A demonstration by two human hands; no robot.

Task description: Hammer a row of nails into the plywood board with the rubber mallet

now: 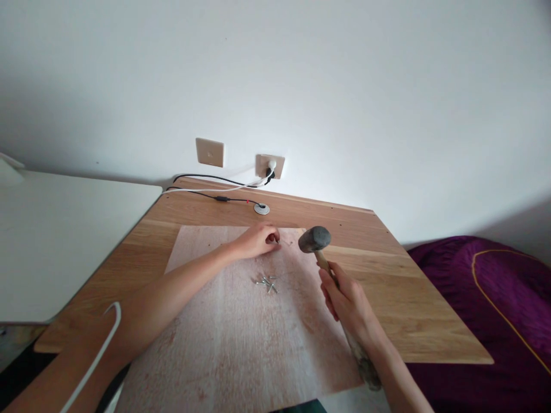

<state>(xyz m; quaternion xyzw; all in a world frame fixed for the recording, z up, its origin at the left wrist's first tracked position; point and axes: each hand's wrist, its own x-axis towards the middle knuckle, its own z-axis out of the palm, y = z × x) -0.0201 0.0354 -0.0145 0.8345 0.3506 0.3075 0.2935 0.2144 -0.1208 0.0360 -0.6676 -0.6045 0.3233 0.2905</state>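
My right hand (346,295) is wrapped around the wooden handle of a rubber mallet (314,239), whose dark grey head is raised above the right side of a pale wooden board (224,344). Near the board's far edge, my left hand (259,239) pinches a small nail (278,241) against the surface, mostly hidden by the fingers. Closer to me, several loose silver nails (267,283) lie in a small heap; whether they are threaded is too small to tell. The mallet head is apart from the left hand, to its right.
The board lies on a wooden desk (422,321) against a white wall. Behind it are a cable grommet (262,209), black and white cables (206,190) and a wall socket (278,165). A white table (77,241) adjoins at left; purple fabric (465,292) is at right.
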